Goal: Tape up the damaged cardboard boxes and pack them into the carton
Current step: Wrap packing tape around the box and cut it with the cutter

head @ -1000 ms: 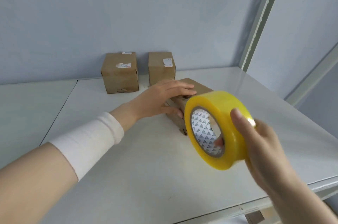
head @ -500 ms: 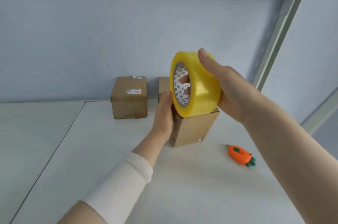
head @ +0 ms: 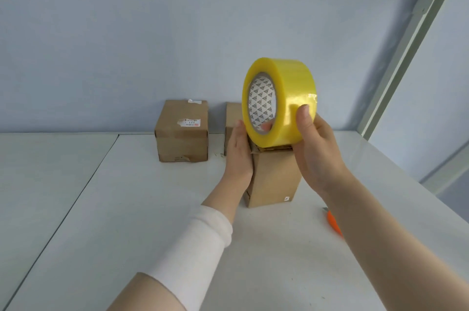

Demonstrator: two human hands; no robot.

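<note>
The small cardboard box (head: 274,178) stands upright at the middle of the bench (head: 127,209), its top flaps rough and not flat. The left hand (head: 238,155) lies against its left side with fingers straight. The right hand (head: 317,153) grasps a yellow tape roll (head: 286,102) set on edge on the box top, thumb on the outer face and fingertips inside the core.

Behind, against the wall, stand two more boxes: the left box (head: 181,138) is in full view, while the second box (head: 232,117) is mostly hidden by roll and hand. An orange object (head: 333,225) lies on the bench, mostly covered by the right forearm.

The left box bears a white label (head: 190,122) with a red strip — print too small to read surely. The core shows a triangle pattern; a white sticker (head: 286,198) sits at the near box's lower corner.
</note>
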